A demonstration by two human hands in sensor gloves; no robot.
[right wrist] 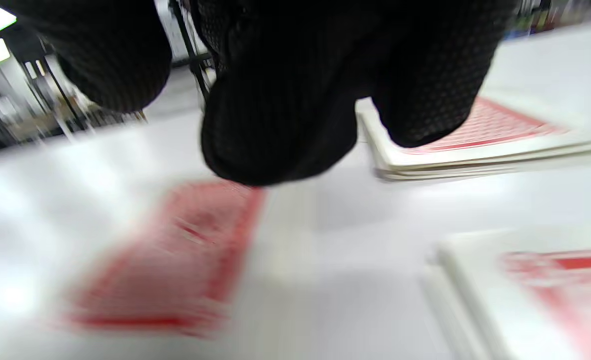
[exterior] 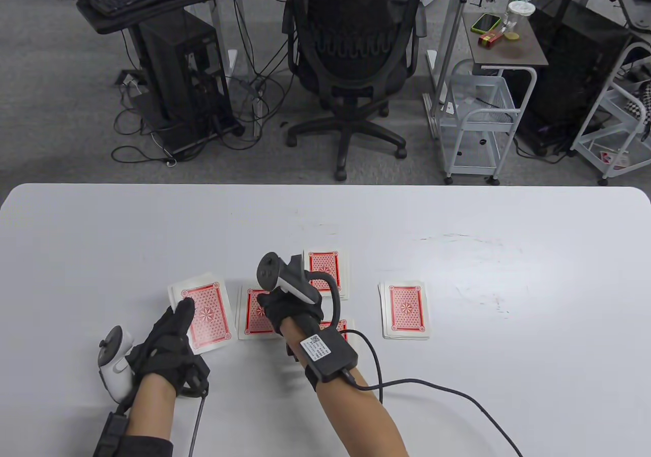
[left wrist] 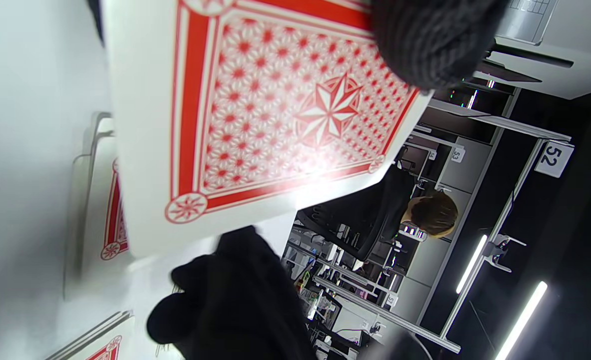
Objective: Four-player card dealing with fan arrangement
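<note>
The red-backed paper deck (exterior: 203, 314), long axis running near-to-far, lies under my left hand (exterior: 168, 337), whose fingers hold it, while just right my right hand (exterior: 287, 307) hovers over a red-backed pile (exterior: 254, 314), its grasp unclear

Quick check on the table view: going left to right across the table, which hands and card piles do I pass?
Left hand on the leftmost card pile → second pile → right hand → rightmost pile.
</note>
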